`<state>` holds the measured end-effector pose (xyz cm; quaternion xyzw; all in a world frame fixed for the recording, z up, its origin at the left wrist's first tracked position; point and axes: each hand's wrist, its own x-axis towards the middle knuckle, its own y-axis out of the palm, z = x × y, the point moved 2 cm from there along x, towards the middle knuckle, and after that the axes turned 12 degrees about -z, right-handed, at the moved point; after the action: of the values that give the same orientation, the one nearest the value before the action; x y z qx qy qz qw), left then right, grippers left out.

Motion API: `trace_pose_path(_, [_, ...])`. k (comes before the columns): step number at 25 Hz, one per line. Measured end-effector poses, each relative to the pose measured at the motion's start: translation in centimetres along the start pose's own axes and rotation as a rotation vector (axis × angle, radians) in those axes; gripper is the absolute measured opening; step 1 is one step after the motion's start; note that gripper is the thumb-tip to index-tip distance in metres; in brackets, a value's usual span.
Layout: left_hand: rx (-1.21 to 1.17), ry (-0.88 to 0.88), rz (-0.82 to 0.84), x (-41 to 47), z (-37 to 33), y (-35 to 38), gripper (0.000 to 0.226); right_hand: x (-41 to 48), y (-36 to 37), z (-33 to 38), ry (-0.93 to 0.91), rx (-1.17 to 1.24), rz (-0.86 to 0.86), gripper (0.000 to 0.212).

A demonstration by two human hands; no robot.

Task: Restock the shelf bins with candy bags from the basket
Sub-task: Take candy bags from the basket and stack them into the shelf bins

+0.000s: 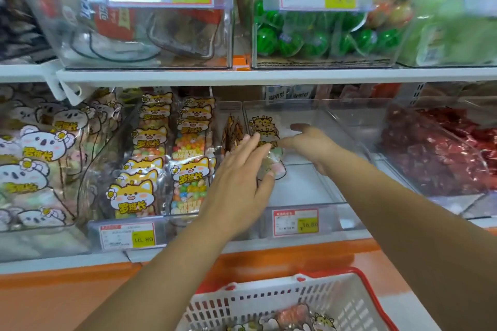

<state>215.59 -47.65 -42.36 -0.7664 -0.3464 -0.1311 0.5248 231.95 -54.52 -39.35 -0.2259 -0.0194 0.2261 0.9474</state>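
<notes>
Both my hands reach into a clear shelf bin (317, 196) on the middle shelf. A candy bag (274, 164) with a leopard-cat label stands in it, in front of similar bags (262, 123). My left hand (242, 174) has straight fingers pressed against the bag's left side. My right hand (309, 142) pinches the bag's top with its fingers, thumb spread apart. At the bottom edge sits the white and red basket (347, 295), with several candy bags (293, 317) inside.
Left of this bin stand full bins of fox-label candy bags (161, 158) and koala-label bags (32, 158). A bin of red wrapped candy (441, 153) lies to the right. The upper shelf (242, 75) holds more bins, one with green watermelon balls (309, 37). Price tags hang on bin fronts.
</notes>
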Motion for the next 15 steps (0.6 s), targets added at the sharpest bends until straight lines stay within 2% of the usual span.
trace_pose_path(2, [-0.005,0.037,-0.066,-1.0,-0.4,-1.1,0.050,-4.3,-1.7,0.0,-0.102,0.062,-0.060,0.055])
trace_pose_path(5, [-0.050,0.100,-0.210,-4.5,-1.9,-3.6,0.042,-11.2,-3.4,-2.1,-0.197,0.280,-0.154,0.034])
trace_pose_path(7, [-0.079,0.100,-0.207,-8.6,-2.2,-3.9,0.037,-15.0,-3.1,-5.1,-0.162,0.382,-0.159,0.024])
trace_pose_path(8, [-0.090,0.038,-0.140,-11.2,-1.8,-3.5,0.034,-16.4,-2.3,-7.3,-0.105,0.375,-0.141,0.021])
trace_pose_path(10, [-0.139,-0.226,0.056,-16.7,-0.3,-1.5,0.030,-18.9,0.2,-12.2,0.052,0.300,-0.031,0.018])
trace_pose_path(12, [-0.184,-0.552,0.239,-21.7,1.4,1.2,0.034,-21.2,3.5,-17.3,0.234,0.211,0.150,0.017])
trace_pose_path(15, [-0.241,-0.955,0.467,-27.2,3.1,4.5,0.042,-23.2,7.9,-24.6,0.347,-0.120,0.355,0.030])
